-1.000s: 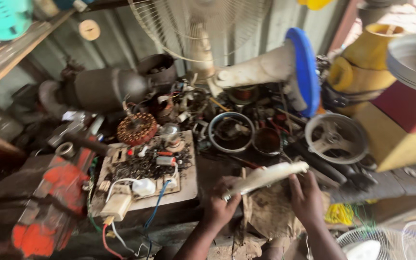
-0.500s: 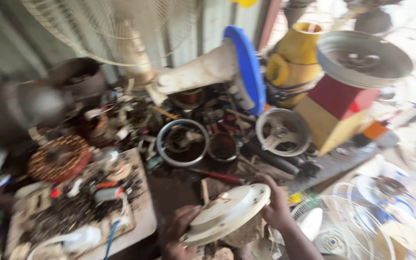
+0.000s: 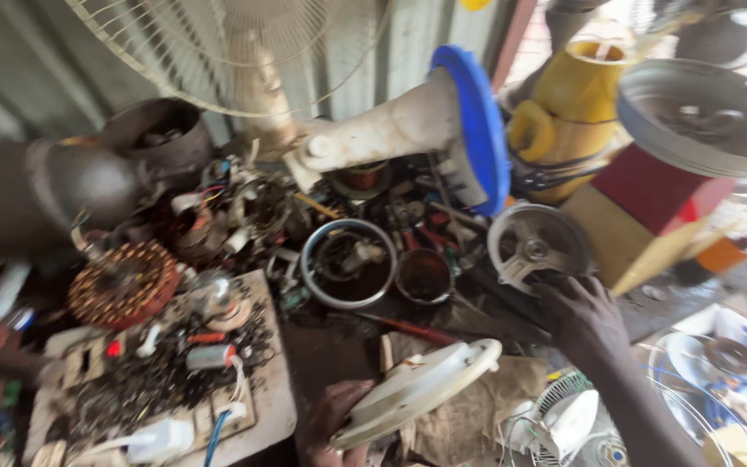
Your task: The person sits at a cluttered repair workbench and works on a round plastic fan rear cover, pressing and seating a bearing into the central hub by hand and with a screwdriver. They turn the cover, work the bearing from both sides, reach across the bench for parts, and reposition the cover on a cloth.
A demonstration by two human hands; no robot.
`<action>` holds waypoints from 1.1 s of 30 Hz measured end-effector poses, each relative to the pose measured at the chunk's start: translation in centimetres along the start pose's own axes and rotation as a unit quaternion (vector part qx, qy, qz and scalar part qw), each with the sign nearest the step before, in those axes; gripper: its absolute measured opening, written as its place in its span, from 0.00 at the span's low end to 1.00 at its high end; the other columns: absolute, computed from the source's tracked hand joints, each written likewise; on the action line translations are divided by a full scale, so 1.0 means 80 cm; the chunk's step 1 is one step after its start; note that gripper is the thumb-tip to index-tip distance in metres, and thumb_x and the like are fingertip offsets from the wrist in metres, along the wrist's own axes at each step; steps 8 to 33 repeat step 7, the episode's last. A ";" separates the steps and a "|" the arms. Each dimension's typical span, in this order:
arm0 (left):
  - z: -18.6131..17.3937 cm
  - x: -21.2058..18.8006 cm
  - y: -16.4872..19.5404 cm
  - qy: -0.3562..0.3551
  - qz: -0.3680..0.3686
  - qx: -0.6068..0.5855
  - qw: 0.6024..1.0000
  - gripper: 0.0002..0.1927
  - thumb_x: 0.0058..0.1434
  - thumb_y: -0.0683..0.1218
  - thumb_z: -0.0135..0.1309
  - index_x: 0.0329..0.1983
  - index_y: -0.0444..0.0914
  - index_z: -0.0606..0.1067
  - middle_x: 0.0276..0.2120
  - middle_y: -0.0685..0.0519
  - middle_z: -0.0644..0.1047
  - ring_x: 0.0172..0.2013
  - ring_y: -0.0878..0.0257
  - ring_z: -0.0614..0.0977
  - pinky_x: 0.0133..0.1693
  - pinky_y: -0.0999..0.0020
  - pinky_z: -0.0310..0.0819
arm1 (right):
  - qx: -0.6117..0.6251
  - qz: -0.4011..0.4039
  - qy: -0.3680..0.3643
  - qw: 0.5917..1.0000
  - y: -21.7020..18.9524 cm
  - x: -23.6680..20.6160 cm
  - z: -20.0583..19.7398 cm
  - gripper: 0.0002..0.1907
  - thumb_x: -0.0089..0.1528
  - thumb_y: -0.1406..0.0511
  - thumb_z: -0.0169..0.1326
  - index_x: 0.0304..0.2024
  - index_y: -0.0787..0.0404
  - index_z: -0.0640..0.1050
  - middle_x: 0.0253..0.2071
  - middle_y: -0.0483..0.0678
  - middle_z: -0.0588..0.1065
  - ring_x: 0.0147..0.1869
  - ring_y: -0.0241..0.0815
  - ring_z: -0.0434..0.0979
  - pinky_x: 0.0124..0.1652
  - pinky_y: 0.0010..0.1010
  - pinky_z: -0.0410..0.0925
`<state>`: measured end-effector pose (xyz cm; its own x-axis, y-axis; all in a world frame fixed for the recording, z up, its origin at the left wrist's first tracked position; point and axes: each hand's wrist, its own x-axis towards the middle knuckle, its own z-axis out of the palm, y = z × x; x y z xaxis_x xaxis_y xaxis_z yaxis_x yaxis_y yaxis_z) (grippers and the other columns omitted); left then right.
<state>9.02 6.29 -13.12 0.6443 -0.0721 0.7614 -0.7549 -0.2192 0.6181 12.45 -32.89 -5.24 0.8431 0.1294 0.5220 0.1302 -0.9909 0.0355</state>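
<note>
Two bare hands work over a crowded repair bench. Farthest left lies a white board strewn with small dark screws and capacitors, with a copper-wound round stator just behind it. Next comes the left hand, low in the frame, closed around the lower edge of a cream round plastic fan cover, which is held tilted above a brown cloth at the bench's front. Behind it sit a grey-rimmed shallow round dish and a small dark cup. Further right, the right hand reaches with fingers spread wide, holding nothing, its fingertips at or touching a grey spoked motor housing; motion blur leaves the contact uncertain. The step appears to be picking out a part to go with the cover. Loose screwdrivers and wires crowd the housing, and a white fan stand with a blue round base leans over it.
</note>
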 end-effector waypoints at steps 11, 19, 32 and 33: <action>-0.002 -0.004 0.022 0.005 -0.087 0.025 0.996 0.21 0.51 0.38 0.64 0.51 0.37 0.79 0.46 0.46 0.83 0.47 0.50 0.87 0.48 0.60 0.83 | -0.048 -0.014 -0.098 0.994 -0.009 0.015 -0.011 0.25 0.51 0.59 0.59 0.52 0.48 0.79 0.48 0.40 0.76 0.60 0.44 0.74 0.53 0.43 0.67; -0.002 -0.004 0.022 0.005 -0.087 0.025 0.996 0.21 0.51 0.38 0.64 0.51 0.37 0.79 0.46 0.46 0.83 0.47 0.50 0.87 0.48 0.60 0.83 | -0.048 -0.014 -0.098 0.994 -0.009 0.015 -0.011 0.25 0.51 0.59 0.59 0.52 0.48 0.79 0.48 0.40 0.76 0.60 0.44 0.74 0.53 0.43 0.67; -0.002 -0.004 0.022 0.005 -0.087 0.025 0.996 0.21 0.51 0.38 0.64 0.51 0.37 0.79 0.46 0.46 0.83 0.47 0.50 0.87 0.48 0.60 0.83 | -0.048 -0.014 -0.098 0.994 -0.009 0.015 -0.011 0.25 0.51 0.59 0.59 0.52 0.48 0.79 0.48 0.40 0.76 0.60 0.44 0.74 0.53 0.43 0.67; -0.002 -0.004 0.022 0.005 -0.087 0.025 0.996 0.21 0.51 0.38 0.64 0.51 0.37 0.79 0.46 0.46 0.83 0.47 0.50 0.87 0.48 0.60 0.83 | -0.048 -0.014 -0.098 0.994 -0.009 0.015 -0.011 0.25 0.51 0.59 0.59 0.52 0.48 0.79 0.48 0.40 0.76 0.60 0.44 0.74 0.53 0.43 0.67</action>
